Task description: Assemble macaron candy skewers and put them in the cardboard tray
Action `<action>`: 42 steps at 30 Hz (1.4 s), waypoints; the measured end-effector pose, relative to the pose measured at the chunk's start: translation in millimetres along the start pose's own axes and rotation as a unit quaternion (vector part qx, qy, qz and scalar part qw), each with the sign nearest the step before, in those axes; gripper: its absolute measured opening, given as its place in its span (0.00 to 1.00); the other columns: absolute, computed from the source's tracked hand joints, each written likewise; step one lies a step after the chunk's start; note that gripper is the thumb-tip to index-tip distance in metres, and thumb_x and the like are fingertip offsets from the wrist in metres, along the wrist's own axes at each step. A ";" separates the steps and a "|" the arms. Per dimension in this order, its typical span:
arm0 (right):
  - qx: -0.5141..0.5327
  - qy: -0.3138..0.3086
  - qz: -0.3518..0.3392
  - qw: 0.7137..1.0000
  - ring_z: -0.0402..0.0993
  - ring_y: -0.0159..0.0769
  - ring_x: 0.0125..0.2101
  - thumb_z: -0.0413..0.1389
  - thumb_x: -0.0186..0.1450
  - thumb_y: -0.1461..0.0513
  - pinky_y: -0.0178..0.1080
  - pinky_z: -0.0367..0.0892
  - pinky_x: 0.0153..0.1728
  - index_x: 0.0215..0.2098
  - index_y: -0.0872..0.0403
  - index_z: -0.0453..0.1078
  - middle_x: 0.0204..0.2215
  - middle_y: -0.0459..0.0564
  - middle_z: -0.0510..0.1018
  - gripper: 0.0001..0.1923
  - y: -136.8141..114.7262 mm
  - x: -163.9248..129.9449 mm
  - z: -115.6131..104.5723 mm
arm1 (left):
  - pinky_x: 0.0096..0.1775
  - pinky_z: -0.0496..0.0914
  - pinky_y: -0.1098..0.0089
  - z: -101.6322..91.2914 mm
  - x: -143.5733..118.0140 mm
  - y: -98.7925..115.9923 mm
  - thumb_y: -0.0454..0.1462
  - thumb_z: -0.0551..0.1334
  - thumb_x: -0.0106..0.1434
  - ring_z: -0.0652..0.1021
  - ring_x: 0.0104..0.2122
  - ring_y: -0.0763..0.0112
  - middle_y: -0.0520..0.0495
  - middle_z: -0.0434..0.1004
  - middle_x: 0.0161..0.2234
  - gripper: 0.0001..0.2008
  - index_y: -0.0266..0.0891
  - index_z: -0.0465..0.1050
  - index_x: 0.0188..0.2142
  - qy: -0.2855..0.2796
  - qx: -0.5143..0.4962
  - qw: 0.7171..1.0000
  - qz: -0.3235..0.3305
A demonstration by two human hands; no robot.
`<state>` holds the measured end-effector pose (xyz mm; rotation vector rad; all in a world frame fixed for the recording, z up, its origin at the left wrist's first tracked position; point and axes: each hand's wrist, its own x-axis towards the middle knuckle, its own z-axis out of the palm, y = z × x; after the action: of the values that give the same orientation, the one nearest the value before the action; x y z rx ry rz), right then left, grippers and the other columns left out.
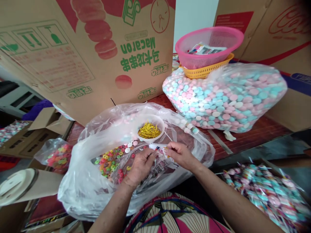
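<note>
My left hand (140,166) rests palm down on a stack of small clear printed packets (157,168) inside a large open plastic bag (80,174). My right hand (178,153) pinches the top of one small packet (162,149) just right of the left hand's fingers. Colourful ring-shaped candies (109,160) lie loose in the bag beside the left hand. A white bowl (159,124) of yellow twist ties (148,130) sits in the bag just beyond both hands.
A big sealed bag of pink, blue and white round candies (225,97) lies behind, topped by a yellow basket (206,70) and pink basket (209,45). Cardboard boxes (73,55) wall the back. A box of filled packets (267,194) sits at right; a small candy bag (57,155) at left.
</note>
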<state>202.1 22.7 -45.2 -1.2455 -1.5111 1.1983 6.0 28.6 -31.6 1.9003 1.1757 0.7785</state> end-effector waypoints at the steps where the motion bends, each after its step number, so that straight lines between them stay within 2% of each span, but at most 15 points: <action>1: -0.007 0.036 0.011 0.999 0.54 0.27 0.21 0.52 0.60 0.46 0.31 0.53 0.20 0.20 0.53 0.59 0.17 0.41 0.59 0.22 2.2 -0.8 5.3 | 0.35 0.67 0.71 0.9 -0.9 0.9 0.41 0.56 0.65 0.72 0.29 0.71 0.50 0.75 0.27 0.12 0.38 0.74 0.32 0.006 -0.004 1.000 -0.007; 3: -0.020 0.095 0.037 0.995 0.54 0.28 0.20 0.49 0.62 0.43 0.32 0.54 0.19 0.19 0.53 0.56 0.16 0.42 0.59 0.25 8.2 -2.1 17.6 | 0.33 0.67 0.72 5.9 -3.6 2.4 0.42 0.58 0.64 0.73 0.28 0.72 0.51 0.75 0.26 0.11 0.38 0.74 0.31 0.005 -0.011 1.000 -0.018; 5: -0.035 0.117 0.063 0.990 0.55 0.29 0.18 0.44 0.64 0.42 0.33 0.56 0.18 0.18 0.52 0.56 0.15 0.43 0.60 0.28 14.0 -1.4 25.1 | 0.30 0.66 0.73 12.5 -7.0 2.7 0.42 0.58 0.64 0.72 0.25 0.73 0.52 0.73 0.23 0.11 0.38 0.73 0.28 -0.017 -0.010 1.000 -0.008; 7: -0.071 0.138 0.083 0.984 0.58 0.30 0.17 0.40 0.65 0.41 0.34 0.58 0.18 0.18 0.53 0.57 0.14 0.44 0.62 0.30 18.4 1.9 18.5 | 0.28 0.64 0.74 16.0 -10.2 1.6 0.41 0.56 0.65 0.69 0.22 0.74 0.53 0.69 0.20 0.14 0.38 0.70 0.25 -0.017 0.017 0.999 0.020; 9: -0.132 0.186 0.102 0.968 0.62 0.32 0.18 0.38 0.66 0.41 0.35 0.60 0.21 0.18 0.53 0.59 0.15 0.46 0.64 0.31 22.2 6.4 -6.4 | 0.27 0.63 0.74 13.4 -12.9 -0.4 0.40 0.53 0.67 0.67 0.21 0.75 0.54 0.65 0.19 0.17 0.39 0.66 0.23 0.016 0.066 0.997 0.047; 12: -0.253 0.268 0.122 0.922 0.68 0.39 0.28 0.40 0.67 0.47 0.39 0.64 0.30 0.20 0.54 0.63 0.20 0.51 0.70 0.27 32.3 11.1 -63.2 | 0.27 0.64 0.73 0.1 -15.9 -3.5 0.40 0.51 0.68 0.67 0.22 0.74 0.53 0.65 0.20 0.17 0.39 0.65 0.24 0.076 0.108 0.989 0.067; 15: -0.359 0.261 0.126 0.887 0.70 0.46 0.37 0.49 0.64 0.56 0.45 0.64 0.38 0.21 0.55 0.67 0.28 0.58 0.74 0.17 50.5 13.0 -105.1 | 0.32 0.68 0.72 -12.8 -18.4 -5.6 0.41 0.50 0.69 0.73 0.26 0.72 0.50 0.72 0.24 0.15 0.39 0.68 0.29 0.095 0.106 0.984 0.109; 19: -0.441 0.213 0.096 0.867 0.72 0.46 0.37 0.50 0.61 0.66 0.44 0.63 0.38 0.24 0.58 0.71 0.32 0.63 0.76 0.10 68.0 12.5 -123.0 | 0.39 0.71 0.67 -19.9 -20.9 -7.7 0.41 0.50 0.70 0.77 0.33 0.68 0.47 0.78 0.31 0.14 0.40 0.71 0.34 0.117 0.111 0.975 0.152; 24: -0.480 0.200 0.037 0.853 0.72 0.42 0.31 0.50 0.64 0.62 0.40 0.62 0.30 0.29 0.55 0.74 0.29 0.58 0.76 0.12 57.4 -0.3 -151.2 | 0.41 0.71 0.65 -25.6 -22.5 -10.8 0.39 0.50 0.70 0.78 0.34 0.68 0.46 0.79 0.32 0.13 0.40 0.73 0.36 0.117 0.125 0.967 0.191; 27: -0.453 0.218 -0.070 0.862 0.73 0.41 0.29 0.52 0.64 0.55 0.39 0.65 0.28 0.30 0.52 0.74 0.28 0.53 0.77 0.12 42.0 -18.7 -166.1 | 0.39 0.71 0.66 -28.7 -21.0 -12.7 0.39 0.50 0.70 0.78 0.33 0.69 0.46 0.79 0.32 0.13 0.40 0.73 0.38 0.106 0.138 0.966 0.190; 30: -0.388 0.238 -0.182 0.871 0.76 0.43 0.33 0.53 0.65 0.54 0.41 0.69 0.31 0.37 0.49 0.74 0.34 0.52 0.79 0.11 20.0 -39.4 -167.4 | 0.38 0.71 0.67 -29.4 -17.9 -13.1 0.39 0.50 0.70 0.77 0.32 0.69 0.46 0.79 0.32 0.15 0.40 0.73 0.36 0.093 0.160 0.965 0.185; 33: -0.365 0.191 -0.227 0.883 0.76 0.42 0.35 0.53 0.66 0.58 0.42 0.71 0.34 0.42 0.46 0.73 0.35 0.51 0.79 0.09 -7.3 -51.8 -154.8 | 0.38 0.70 0.67 -29.0 -15.5 -10.9 0.40 0.50 0.70 0.78 0.33 0.68 0.45 0.79 0.32 0.14 0.39 0.73 0.36 0.091 0.167 0.962 0.196; 37: -0.382 0.115 -0.313 0.862 0.75 0.40 0.33 0.52 0.66 0.63 0.41 0.71 0.33 0.46 0.44 0.72 0.33 0.49 0.78 0.13 -35.2 -49.7 -125.0 | 0.40 0.70 0.66 -30.2 -14.9 -4.8 0.39 0.50 0.70 0.77 0.35 0.67 0.45 0.80 0.33 0.14 0.40 0.73 0.37 0.077 0.165 0.961 0.208; 42: -0.407 0.104 -0.334 0.844 0.74 0.38 0.32 0.50 0.67 0.64 0.41 0.70 0.37 0.46 0.45 0.71 0.32 0.49 0.78 0.13 -41.1 -40.6 -104.5 | 0.41 0.70 0.66 -34.6 -18.2 -1.1 0.41 0.48 0.71 0.77 0.34 0.67 0.46 0.79 0.32 0.17 0.40 0.73 0.34 0.061 0.175 0.964 0.192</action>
<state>301.6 -2.4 16.1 -1.1133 -2.1156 -0.0805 -29.4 22.1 -16.1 2.4522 1.0835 0.9533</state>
